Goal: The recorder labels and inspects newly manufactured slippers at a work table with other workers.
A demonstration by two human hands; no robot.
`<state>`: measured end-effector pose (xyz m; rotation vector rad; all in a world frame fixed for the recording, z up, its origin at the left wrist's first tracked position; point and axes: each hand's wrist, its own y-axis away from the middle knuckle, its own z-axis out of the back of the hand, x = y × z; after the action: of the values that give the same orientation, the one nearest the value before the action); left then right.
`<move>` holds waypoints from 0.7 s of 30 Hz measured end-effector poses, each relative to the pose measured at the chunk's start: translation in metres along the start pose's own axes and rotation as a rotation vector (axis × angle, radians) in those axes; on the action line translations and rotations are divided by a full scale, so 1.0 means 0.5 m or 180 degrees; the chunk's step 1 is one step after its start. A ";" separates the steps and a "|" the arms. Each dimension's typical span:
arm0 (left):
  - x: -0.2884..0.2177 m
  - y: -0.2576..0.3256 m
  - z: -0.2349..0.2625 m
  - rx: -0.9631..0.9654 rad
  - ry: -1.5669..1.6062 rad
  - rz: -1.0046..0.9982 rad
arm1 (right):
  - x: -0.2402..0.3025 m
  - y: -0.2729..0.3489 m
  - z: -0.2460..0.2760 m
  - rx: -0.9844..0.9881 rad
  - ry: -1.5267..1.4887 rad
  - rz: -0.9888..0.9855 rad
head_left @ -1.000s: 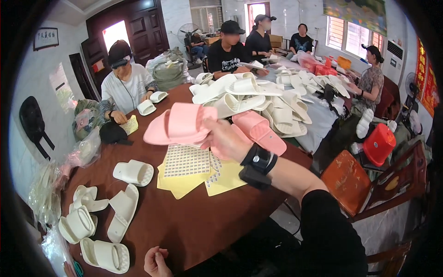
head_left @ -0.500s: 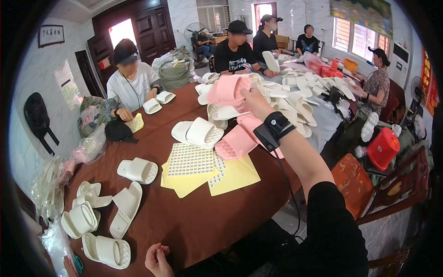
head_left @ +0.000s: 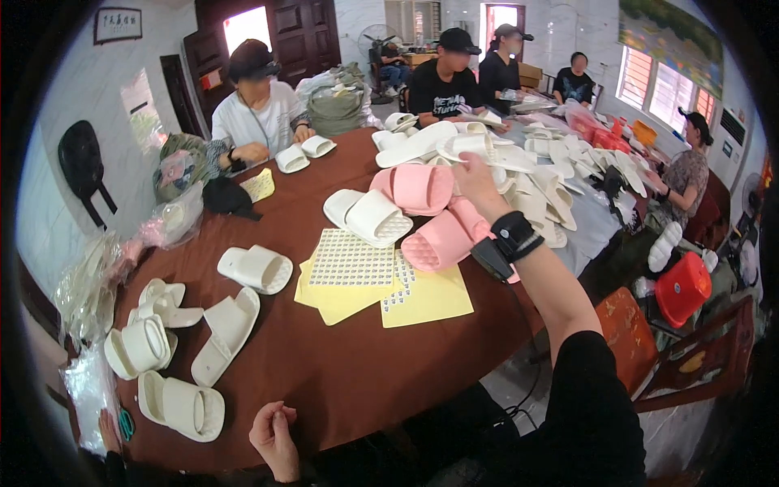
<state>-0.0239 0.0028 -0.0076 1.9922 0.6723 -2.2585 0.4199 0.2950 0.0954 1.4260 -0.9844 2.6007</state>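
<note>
At the pile of white slippers, my right hand (head_left: 479, 183) has its fingers closed at the strap of a white slipper (head_left: 468, 146); part of the grip is hidden. Just in front of it lies a pink slipper (head_left: 412, 189), with a second pink slipper (head_left: 442, 241) nearer to me. A pair of white slippers (head_left: 367, 217) sits left of the pink ones. Yellow sticker sheets (head_left: 426, 296) with rows of small printed labels are spread before them. My left hand (head_left: 274, 438) is loosely curled at the near table edge, with nothing visible in it.
Several white slippers (head_left: 182, 404) stand at the near left on the brown tablecloth (head_left: 324, 381). Clear plastic bags (head_left: 91, 292) line the left edge, near another person's hand (head_left: 109, 430) and green-handled scissors (head_left: 126, 424). Co-workers sit around the table. A wooden chair (head_left: 690, 365) stands at right.
My right hand has let go of the pink slipper, which now lies on the table, and has moved to a white slipper at the pile. My left hand stays curled. The view has shifted slightly.
</note>
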 end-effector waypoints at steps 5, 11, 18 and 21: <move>-0.006 0.000 0.001 -0.0031 -0.0031 0.0054 | 0.215 0.132 0.042 0.1024 -0.0200 0.1095; -0.008 0.001 -0.006 -0.0052 0.0032 0.0126 | 0.431 0.365 0.069 0.2659 -0.0587 0.3696; -0.012 -0.002 0.000 -0.0021 -0.0255 0.0023 | 0.533 0.461 0.083 0.3123 -0.1307 0.3900; -0.007 -0.003 0.000 -0.0034 -0.0237 -0.0034 | 0.541 0.477 0.097 0.3246 -0.1271 0.3992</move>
<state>-0.0241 0.0034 -0.0040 1.8936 0.6881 -2.3171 0.2268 0.0040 0.1979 1.9393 -0.6215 4.2922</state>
